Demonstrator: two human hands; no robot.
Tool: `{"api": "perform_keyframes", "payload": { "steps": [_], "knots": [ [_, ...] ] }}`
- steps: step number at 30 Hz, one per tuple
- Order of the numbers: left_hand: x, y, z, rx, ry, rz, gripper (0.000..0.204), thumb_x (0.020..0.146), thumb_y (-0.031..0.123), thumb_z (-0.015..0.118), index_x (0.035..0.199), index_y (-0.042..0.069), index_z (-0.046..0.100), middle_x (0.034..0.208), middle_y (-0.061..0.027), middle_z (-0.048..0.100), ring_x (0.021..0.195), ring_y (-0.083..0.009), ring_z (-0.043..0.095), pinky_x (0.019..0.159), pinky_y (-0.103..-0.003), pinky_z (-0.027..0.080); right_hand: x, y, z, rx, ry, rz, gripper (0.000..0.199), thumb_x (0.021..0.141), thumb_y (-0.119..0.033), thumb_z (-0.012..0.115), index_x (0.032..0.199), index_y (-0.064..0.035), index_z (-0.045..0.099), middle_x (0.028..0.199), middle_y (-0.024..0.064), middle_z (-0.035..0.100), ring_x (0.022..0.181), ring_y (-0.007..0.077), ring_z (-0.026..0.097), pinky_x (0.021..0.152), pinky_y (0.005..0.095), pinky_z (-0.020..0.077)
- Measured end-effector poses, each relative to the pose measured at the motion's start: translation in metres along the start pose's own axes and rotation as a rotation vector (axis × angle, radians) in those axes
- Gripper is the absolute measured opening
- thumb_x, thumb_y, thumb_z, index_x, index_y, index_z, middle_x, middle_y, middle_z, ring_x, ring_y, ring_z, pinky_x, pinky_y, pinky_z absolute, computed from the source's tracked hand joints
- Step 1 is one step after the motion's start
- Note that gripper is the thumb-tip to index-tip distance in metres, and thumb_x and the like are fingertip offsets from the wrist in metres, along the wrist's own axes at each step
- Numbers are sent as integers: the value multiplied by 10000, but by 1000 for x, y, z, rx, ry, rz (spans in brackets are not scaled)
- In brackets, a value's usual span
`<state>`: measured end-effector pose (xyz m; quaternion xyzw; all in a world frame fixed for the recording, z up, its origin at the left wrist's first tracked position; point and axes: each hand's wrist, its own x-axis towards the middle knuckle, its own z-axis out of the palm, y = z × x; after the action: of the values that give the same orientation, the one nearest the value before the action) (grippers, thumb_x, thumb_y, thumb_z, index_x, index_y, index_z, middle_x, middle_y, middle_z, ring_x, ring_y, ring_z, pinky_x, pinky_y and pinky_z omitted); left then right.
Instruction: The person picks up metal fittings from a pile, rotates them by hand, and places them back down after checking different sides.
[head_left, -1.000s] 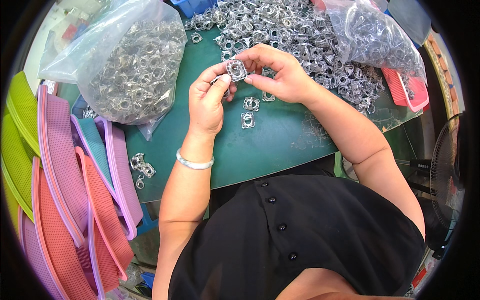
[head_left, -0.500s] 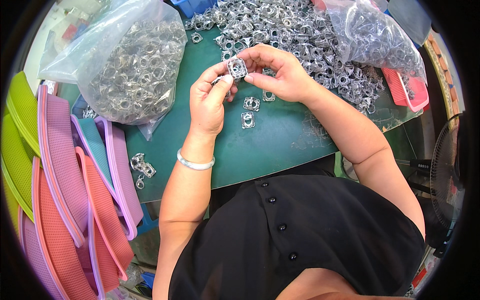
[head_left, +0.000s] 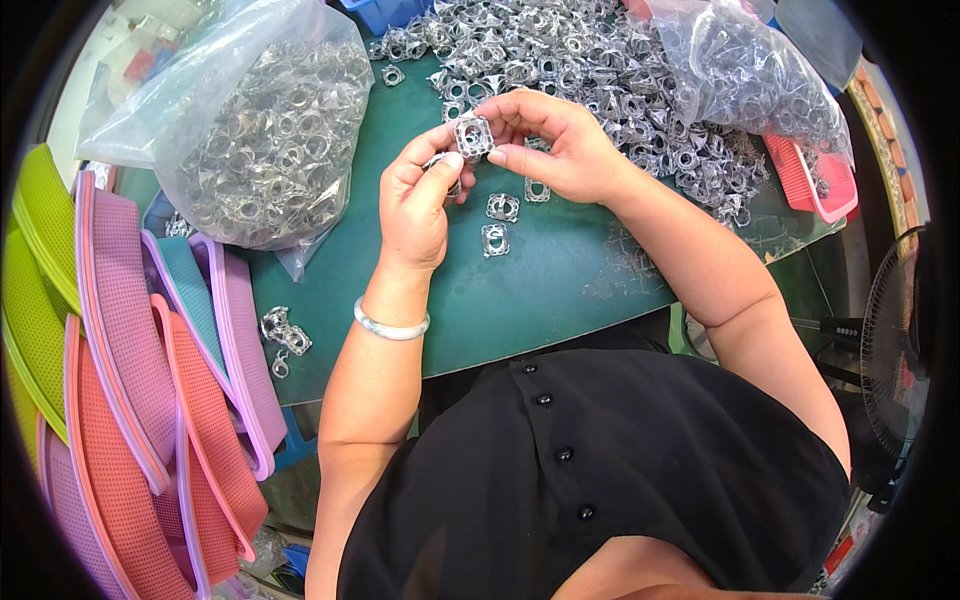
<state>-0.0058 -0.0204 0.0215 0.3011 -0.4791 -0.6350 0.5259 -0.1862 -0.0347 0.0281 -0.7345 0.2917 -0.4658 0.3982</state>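
My right hand [head_left: 555, 145] pinches a small square silver metal buckle [head_left: 473, 135] between thumb and fingers above the green mat [head_left: 520, 290]. My left hand [head_left: 418, 200] is closed around another small metal piece [head_left: 440, 160], its fingertips touching the buckle's left edge. Three similar square buckles [head_left: 503, 207] lie on the mat just below the hands. A big heap of the same silver parts [head_left: 560, 50] covers the mat beyond my fingers.
A clear plastic bag of metal rings [head_left: 270, 140] sits at the left, another bag [head_left: 750, 70] at the right over a pink tray [head_left: 815, 180]. Coloured mesh trays [head_left: 130, 380] stack along the left. A few loose parts [head_left: 283, 332] lie near the mat's front edge. A fan [head_left: 895, 340] stands right.
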Motion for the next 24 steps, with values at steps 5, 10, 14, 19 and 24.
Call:
{"api": "perform_keyframes", "payload": {
  "steps": [5,10,14,19,24],
  "knots": [
    [0,0,1,-11,17,14,265,835,92,476,1066,-9,557,822,-31,583,666,-83,508,557,-199,387,0,0,2,51,-4,17,320,786,23,581,1100,18,521,929,37,552,839,96,531,750,242,455],
    [2,2,0,13,92,-90,222,872,239,508,887,38,599,733,-19,571,582,-73,490,515,-196,384,1,-5,1,-101,14,-93,345,746,38,601,1082,-11,538,941,52,560,828,121,547,712,245,458],
    [2,5,1,-8,67,-262,308,875,345,508,807,56,588,694,-24,560,563,-84,489,501,-205,378,1,-6,1,-227,13,-181,369,700,48,624,1051,-46,563,941,67,566,827,142,557,676,244,457],
    [2,3,-1,-31,13,-280,289,877,329,508,870,49,582,721,-26,569,583,-98,500,511,-214,382,3,-8,1,-381,34,-299,395,674,67,621,1046,-57,568,1004,72,548,846,141,551,665,240,452],
    [2,0,2,-8,3,-165,204,798,173,644,937,40,576,770,11,570,606,-54,483,523,-185,377,3,-5,3,-248,127,-197,392,679,71,580,1044,-70,556,963,59,562,818,153,574,621,251,470]
  ]
}}
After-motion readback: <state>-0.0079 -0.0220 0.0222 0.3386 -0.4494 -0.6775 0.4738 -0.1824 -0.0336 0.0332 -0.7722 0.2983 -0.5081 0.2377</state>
